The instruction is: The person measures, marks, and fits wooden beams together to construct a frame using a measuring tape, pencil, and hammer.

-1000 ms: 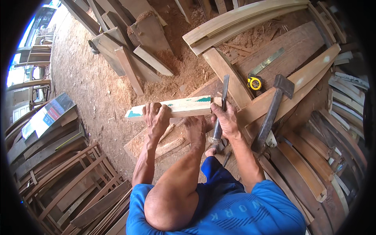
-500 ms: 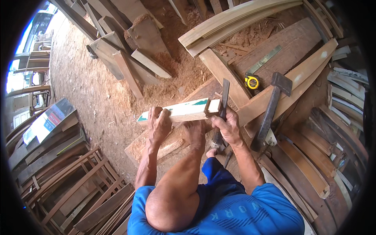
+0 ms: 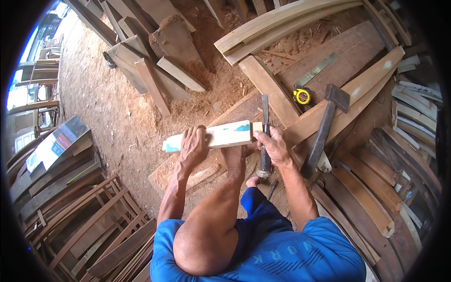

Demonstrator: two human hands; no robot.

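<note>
My left hand (image 3: pixel 193 144) grips a pale wooden piece (image 3: pixel 225 134) with teal marks near its left end, holding it level across a brown plank (image 3: pixel 197 176). My right hand (image 3: pixel 275 146) is closed round the handle of a chisel (image 3: pixel 265 110). The chisel's blade points away from me, right beside the piece's narrow right end. My fingertips touch that end. My bare knee and foot (image 3: pixel 235 160) sit between my two arms, under the piece.
A long-handled hammer (image 3: pixel 324 129), a yellow tape measure (image 3: pixel 301 95) and a metal ruler (image 3: pixel 315 69) lie on planks to the right. Curved wooden slats (image 3: pixel 282 23) lie beyond. Wooden frames (image 3: pixel 89 216) are stacked at left, with offcuts (image 3: pixel 155 70) on the sawdust floor.
The wooden piece and both hands have shifted slightly right, and the piece lies more level. Both grips are unchanged.
</note>
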